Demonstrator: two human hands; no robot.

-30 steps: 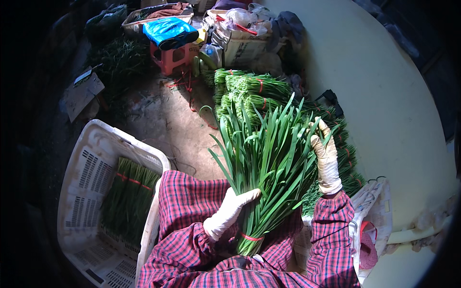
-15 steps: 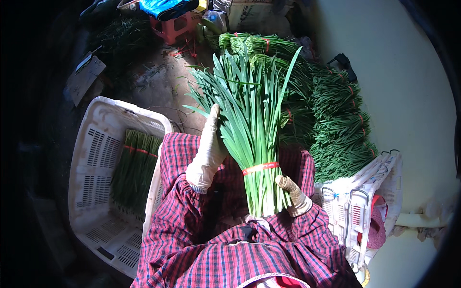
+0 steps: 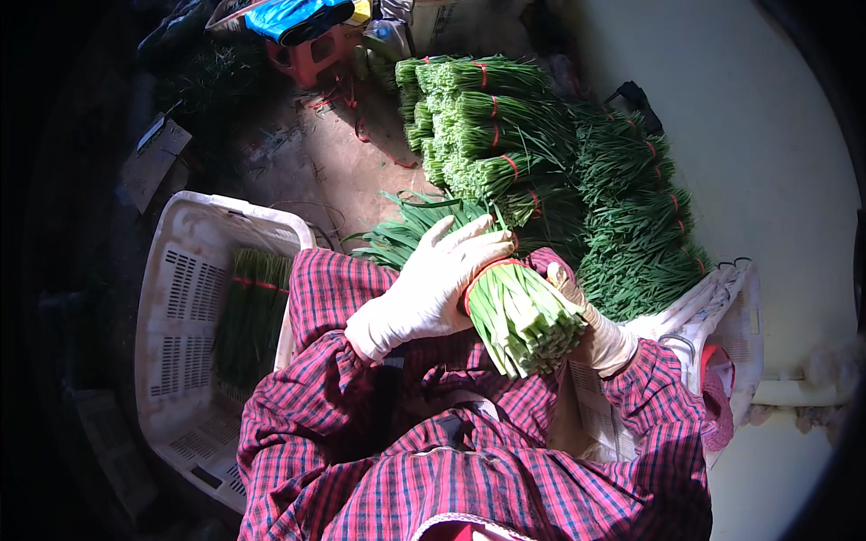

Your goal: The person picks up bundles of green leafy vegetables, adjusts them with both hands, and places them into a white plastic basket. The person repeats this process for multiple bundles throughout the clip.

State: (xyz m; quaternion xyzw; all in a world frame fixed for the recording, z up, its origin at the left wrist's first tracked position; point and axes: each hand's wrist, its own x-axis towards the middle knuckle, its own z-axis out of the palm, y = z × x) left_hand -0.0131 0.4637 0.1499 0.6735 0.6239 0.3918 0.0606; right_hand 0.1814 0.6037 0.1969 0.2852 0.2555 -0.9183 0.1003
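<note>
A bundle of garlic chives [image 3: 525, 317], tied with a red band, tilts over my lap with its pale cut ends toward me and its dark leaves pointing away. My left hand [image 3: 435, 281], in a whitish glove, lies across the top and left side beside the band, gripping it. From the right, my gloved right hand [image 3: 597, 332] holds the bundle close to the cut ends, its thumb on top and its other fingers hidden underneath.
Stacked banded chive bundles [image 3: 492, 113] lie ahead, with another row [image 3: 636, 212] along the pale wall. A white crate [image 3: 149, 343] at left holds several bundles; a second white crate [image 3: 744, 316] stands at right. A red stool [image 3: 311, 59] is at the back.
The bundle has gone from upright to tipped away from me, cut ends now facing up toward me. My left hand has moved from the leaves to near the band.
</note>
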